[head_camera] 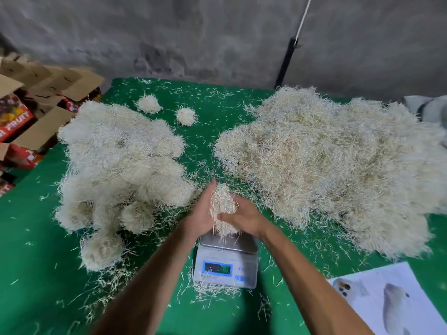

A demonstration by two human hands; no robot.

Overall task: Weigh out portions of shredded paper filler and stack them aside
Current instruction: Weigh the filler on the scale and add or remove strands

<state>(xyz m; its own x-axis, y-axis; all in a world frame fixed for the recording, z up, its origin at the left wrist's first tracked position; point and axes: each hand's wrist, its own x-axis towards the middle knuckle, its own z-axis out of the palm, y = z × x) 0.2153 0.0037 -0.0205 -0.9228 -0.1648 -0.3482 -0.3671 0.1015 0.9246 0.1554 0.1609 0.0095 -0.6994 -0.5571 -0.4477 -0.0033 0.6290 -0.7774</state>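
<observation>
Both hands are up over the scale (226, 258) at the lower centre of the frame, cupping a portion of shredded paper (223, 209) between them; the left hand (202, 213) stands nearly flat and upright against one side of the wad, fingers straight, while the right hand (243, 217) wraps the other side with its thumb curled over the front; loose strands hang down toward the steel pan, and I can't tell whether the wad's underside touches the pan or hovers just above it; the display glows but its reading is too blurred to make out; to the left of the frame sits a heap of rounded weighed clumps (121, 170), with two small balls apart from it near the top centre, and to the right sprawls the big loose supply pile (326, 170) on the green table (36, 262); this stuff looks feather-light and springy, so it should squash easily and puff back out, and it sheds, as the strands littered everywhere show; best taken from both sides with broad palms and gentle pressure, not pinched by a few strands, or it will trail and fall apart; cardboard boxes (36, 110) crowd the upper left, a printed sheet (387, 303) lies at lower right.
</observation>
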